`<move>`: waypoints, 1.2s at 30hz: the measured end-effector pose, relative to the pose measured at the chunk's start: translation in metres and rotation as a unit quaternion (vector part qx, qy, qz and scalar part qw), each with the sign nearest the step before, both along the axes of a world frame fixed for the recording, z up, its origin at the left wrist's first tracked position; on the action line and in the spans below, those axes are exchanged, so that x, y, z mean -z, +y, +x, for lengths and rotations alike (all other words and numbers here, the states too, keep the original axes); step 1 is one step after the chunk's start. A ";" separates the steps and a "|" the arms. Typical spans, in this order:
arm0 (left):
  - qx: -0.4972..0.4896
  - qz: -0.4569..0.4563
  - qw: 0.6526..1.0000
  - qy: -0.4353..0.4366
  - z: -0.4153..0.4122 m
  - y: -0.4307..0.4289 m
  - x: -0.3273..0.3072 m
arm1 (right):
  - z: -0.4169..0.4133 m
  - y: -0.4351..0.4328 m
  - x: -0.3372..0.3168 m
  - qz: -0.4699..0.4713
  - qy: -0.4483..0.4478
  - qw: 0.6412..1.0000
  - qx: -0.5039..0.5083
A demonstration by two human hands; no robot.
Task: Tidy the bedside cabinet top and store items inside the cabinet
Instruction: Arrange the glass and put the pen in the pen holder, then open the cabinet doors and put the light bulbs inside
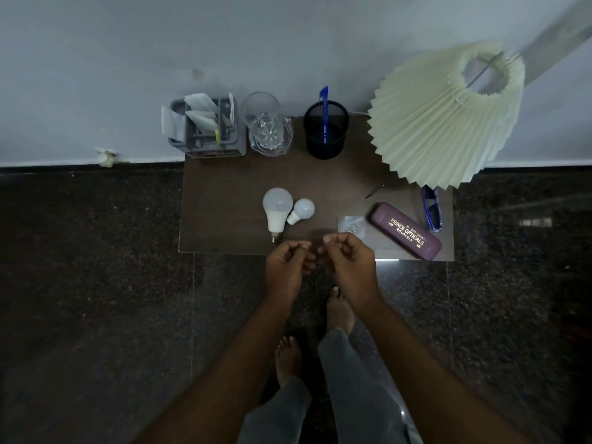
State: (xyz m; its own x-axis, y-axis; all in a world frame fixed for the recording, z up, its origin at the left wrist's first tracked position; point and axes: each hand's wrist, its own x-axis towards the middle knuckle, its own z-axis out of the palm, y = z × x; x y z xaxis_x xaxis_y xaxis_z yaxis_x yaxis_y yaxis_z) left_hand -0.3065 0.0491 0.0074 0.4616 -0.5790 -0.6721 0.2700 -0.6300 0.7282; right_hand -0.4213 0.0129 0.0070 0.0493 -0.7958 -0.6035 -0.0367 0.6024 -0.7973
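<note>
A home bedroom corner, seen from above. A small dark wooden cabinet top [230, 187] stands against a plain pale wall [128, 43], carrying a cream pleated lamp shade [432, 123], a purple optician's spectacle case [405, 230], blue glasses [432, 209], a drinking glass [264, 123], a mesh pen holder [325, 133] and two loose light bulbs [277, 206]. The person's bare feet [339, 310] stand on a polished dark speckled stone floor [96, 251].

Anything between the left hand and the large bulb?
Nothing visible. The large bulb lies just beyond the left hand, cap end toward it, near the front edge of the cabinet top. The small bulb touches its right side, off the direct path.
</note>
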 end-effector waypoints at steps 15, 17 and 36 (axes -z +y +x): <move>-0.008 0.057 0.998 0.026 0.026 0.077 0.072 | 0.007 0.077 0.049 0.040 0.062 0.997 -0.005; -0.009 0.052 0.998 0.027 0.030 0.076 0.076 | 0.008 0.078 0.050 0.041 0.080 0.996 -0.006; 0.052 -0.045 0.996 -0.054 0.019 0.051 0.168 | -0.002 0.057 0.154 -0.032 0.073 0.996 -0.050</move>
